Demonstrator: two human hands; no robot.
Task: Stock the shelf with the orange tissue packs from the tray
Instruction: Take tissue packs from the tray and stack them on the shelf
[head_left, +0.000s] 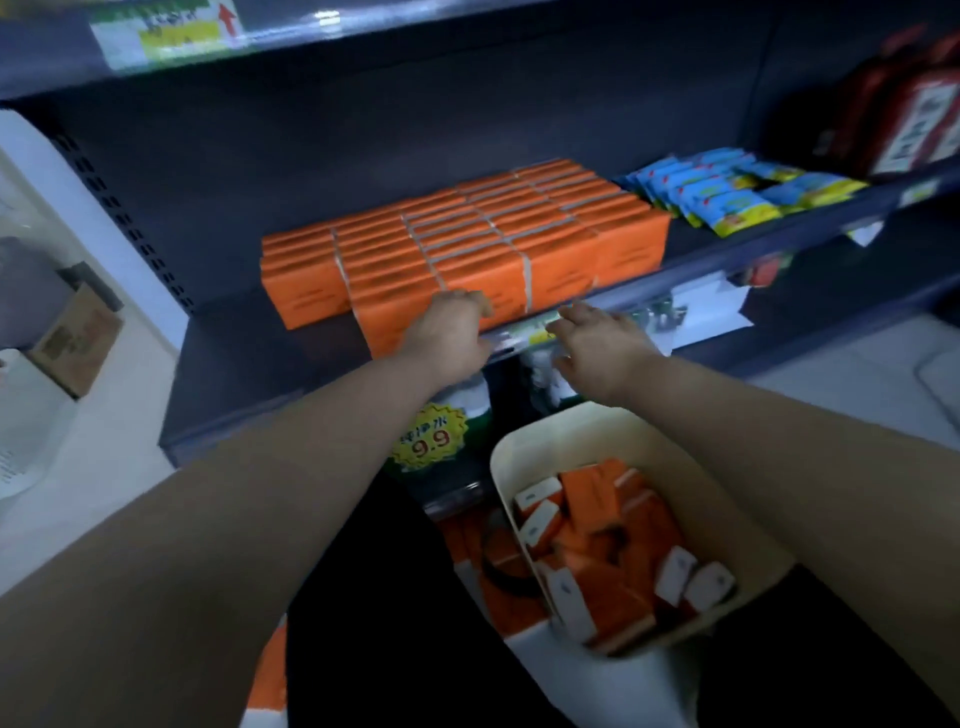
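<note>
Several rows of orange tissue packs (467, 234) stand tightly on the dark shelf (249, 364). At the front of the stack, one orange pack (387, 317) sits at the shelf's edge with my left hand (452, 332) curled against its right side. My right hand (597, 348) hovers just right of it over the shelf's front rail, fingers spread and holding nothing. Below, a cream tray (524, 452) holds several loose orange packs (608, 545), some showing white ends.
Blue and yellow packets (727, 192) lie right of the orange rows, and red packages (914, 119) stand farther right. A yellow 9.9 price tag (428, 439) hangs under the shelf. A cardboard box (78, 338) sits at left. More orange packs (498, 571) lie left of the tray.
</note>
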